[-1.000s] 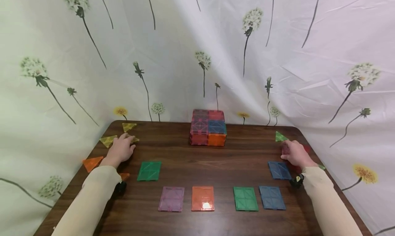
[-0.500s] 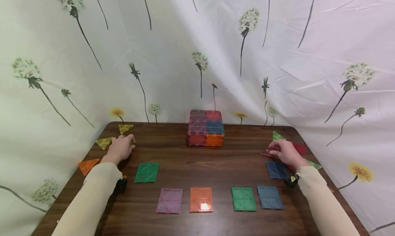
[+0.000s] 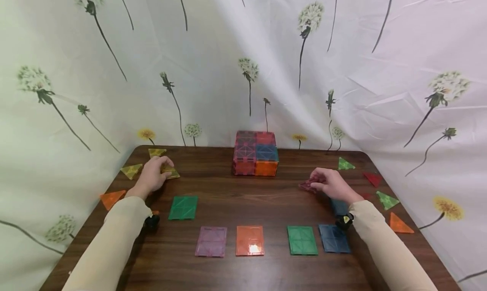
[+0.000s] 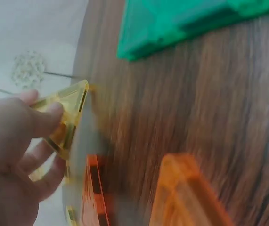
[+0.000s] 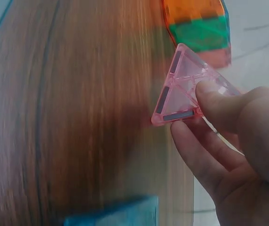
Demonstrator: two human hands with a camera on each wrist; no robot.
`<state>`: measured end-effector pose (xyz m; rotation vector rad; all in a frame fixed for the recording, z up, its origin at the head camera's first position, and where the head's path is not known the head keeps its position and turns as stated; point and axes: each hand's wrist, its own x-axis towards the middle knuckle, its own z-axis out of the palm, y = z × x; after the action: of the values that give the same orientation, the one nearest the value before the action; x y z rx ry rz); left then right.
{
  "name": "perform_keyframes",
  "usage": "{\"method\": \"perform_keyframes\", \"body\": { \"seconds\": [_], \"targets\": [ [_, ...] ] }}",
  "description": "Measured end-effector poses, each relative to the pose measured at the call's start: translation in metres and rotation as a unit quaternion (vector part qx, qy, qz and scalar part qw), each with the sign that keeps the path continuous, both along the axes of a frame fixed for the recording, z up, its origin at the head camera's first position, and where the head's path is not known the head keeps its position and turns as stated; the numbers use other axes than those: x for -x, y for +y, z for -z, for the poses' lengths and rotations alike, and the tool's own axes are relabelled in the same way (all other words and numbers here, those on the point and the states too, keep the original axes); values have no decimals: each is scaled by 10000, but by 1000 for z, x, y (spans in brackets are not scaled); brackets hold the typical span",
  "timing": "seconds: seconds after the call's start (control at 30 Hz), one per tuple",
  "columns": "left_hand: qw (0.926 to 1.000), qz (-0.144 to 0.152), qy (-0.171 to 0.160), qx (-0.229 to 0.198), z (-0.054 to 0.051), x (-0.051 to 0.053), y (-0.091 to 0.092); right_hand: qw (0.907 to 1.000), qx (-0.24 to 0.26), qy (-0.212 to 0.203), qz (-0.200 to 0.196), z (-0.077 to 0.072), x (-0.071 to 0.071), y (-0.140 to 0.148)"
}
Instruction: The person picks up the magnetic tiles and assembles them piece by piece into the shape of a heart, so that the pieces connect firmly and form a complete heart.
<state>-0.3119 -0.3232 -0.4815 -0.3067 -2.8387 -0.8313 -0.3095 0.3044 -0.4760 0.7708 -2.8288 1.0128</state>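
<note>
Two hands (image 3: 152,176) (image 3: 332,184) partly hide the triangular tiles (image 4: 75,100) (image 5: 182,84) they pinch.

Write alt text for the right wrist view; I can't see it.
The right hand pinches a see-through pink triangular tile, with a brown wooden table as the background. A block of tiles, orange and green among them, shows at the top right, and part of a blue tile at the bottom edge.
</note>
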Motion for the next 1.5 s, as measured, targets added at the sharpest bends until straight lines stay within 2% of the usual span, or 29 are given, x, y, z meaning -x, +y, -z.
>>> {"method": "perform_keyframes", "body": {
  "seconds": [0.1,0.17,0.27,0.5,0.73,0.87,1.03,1.2,1.37,1.5],
  "targets": [
    [9988,241,136,-406,-2,-1,10,9999,-100,-72,-36,-1,-1,-10],
    [9968,416,131,-673,-3,-2,19,9998,-179,-90,-72,-1,0,-16],
    [9945,641,36,-824,-6,-6,35,9995,-258,-110,-142,-2,0,-24],
    [9907,1178,13,-683,-14,-11,77,9984,-387,-102,-390,-6,0,-40],
    [9792,1908,324,-601,-13,-12,111,9975,-360,-155,-590,-2,2,-58],
    [9729,2205,334,-604,-16,-13,134,9965,-368,-63,-747,-2,2,-71],
    [9675,2431,271,-638,-26,-15,165,9954,-354,-80,-887,-4,0,-86],
    [9592,2735,354,-614,-32,-15,195,9947,-311,-137,-972,-7,-3,-103],
    [9519,2985,395,-576,-33,-13,219,9932,-374,-29,-1105,-8,-4,-121],
    [9499,3074,322,-456,-29,-13,232,9913,-511,98,-1210,-4,-5,-133]
  ]
}}
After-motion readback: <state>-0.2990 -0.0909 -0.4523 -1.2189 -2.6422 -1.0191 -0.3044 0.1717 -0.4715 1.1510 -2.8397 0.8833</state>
